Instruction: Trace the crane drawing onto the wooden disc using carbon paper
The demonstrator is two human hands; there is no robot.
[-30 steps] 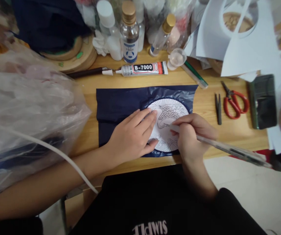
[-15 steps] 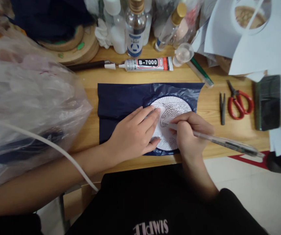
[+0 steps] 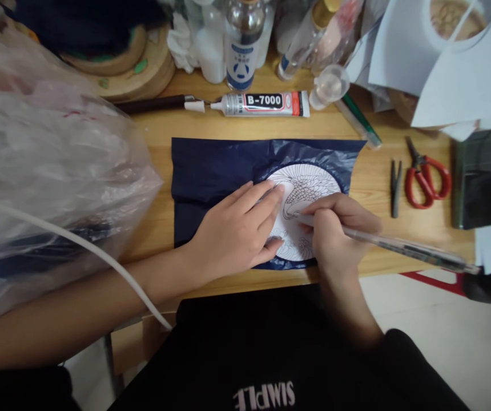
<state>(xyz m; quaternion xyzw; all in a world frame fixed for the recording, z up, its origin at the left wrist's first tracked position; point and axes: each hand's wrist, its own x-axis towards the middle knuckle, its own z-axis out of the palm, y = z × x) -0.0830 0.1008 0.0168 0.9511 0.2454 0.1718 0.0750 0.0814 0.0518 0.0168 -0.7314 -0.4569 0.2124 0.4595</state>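
A round white paper (image 3: pixel 303 194) printed with a line drawing, with feather-like scales and wave-like curls, lies on a dark blue sheet (image 3: pixel 211 165). My left hand (image 3: pixel 239 228) rests flat, fingers stretched out, across the paper's left edge and the sheet. In my right hand (image 3: pixel 339 228) is a clear-barrelled pen (image 3: pixel 412 249), gripped near its tip. The tip touches or hovers just over the drawing, left of the paper's middle; I cannot tell which. My right fingers hide the lower right part of the paper.
Beyond the sheet lie a B-7000 glue tube (image 3: pixel 266 104), a green pen (image 3: pixel 359 120) and several bottles. Tweezers (image 3: pixel 395 188), red-handled pliers (image 3: pixel 427 177) and a dark box (image 3: pixel 477 178) sit to the right. A plastic bag (image 3: pixel 57 171) and white cable (image 3: pixel 100 257) are left.
The whole view has shifted slightly, so things on the table appear a little higher and farther right. The pen tip has moved slightly along the drawing; the left hand stays on the paper.
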